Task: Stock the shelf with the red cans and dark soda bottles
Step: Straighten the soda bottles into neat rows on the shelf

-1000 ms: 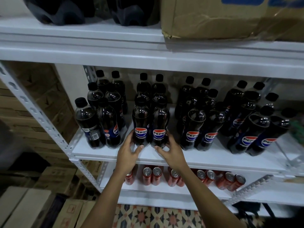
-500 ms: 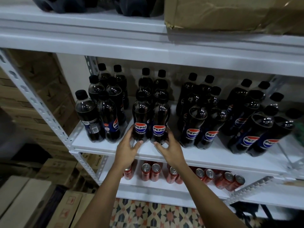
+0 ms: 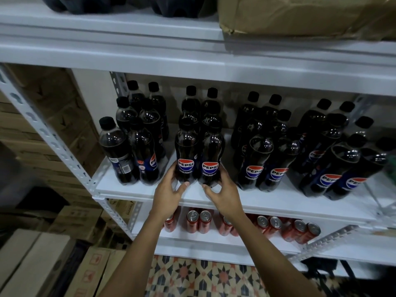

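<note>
From the head camera, both hands are up at the middle shelf [image 3: 278, 203]. The left hand [image 3: 168, 195] curls its fingers round the base of the left front bottle [image 3: 186, 155]; the right hand [image 3: 222, 195] curls round the base of the right front bottle [image 3: 211, 157] just beside it. The two bottles stand upright, touching, their Pepsi labels facing out, near the shelf's front edge, with more bottles lined up behind them.

To the left stands another bottle group [image 3: 135, 142], close by but apart from the held pair, with one front label turned sideways. To the right are two more groups [image 3: 265, 153], and the far ones [image 3: 342, 166] look tilted in this wide view. These flank the held pair on both sides, so there is only a narrow gap either way.

On the shelf below, the red cans [image 3: 199, 219] stand in pairs, tops showing; both forearms cross in front of them and hide some.

The top shelf carries a torn cardboard box [image 3: 300, 16] and the dark bases of big bottles [image 3: 175, 7]. A slotted white post [image 3: 51, 142] runs down the left side, with stacked cartons [image 3: 42, 264] beyond it and patterned floor tiles [image 3: 203, 279] beneath.
</note>
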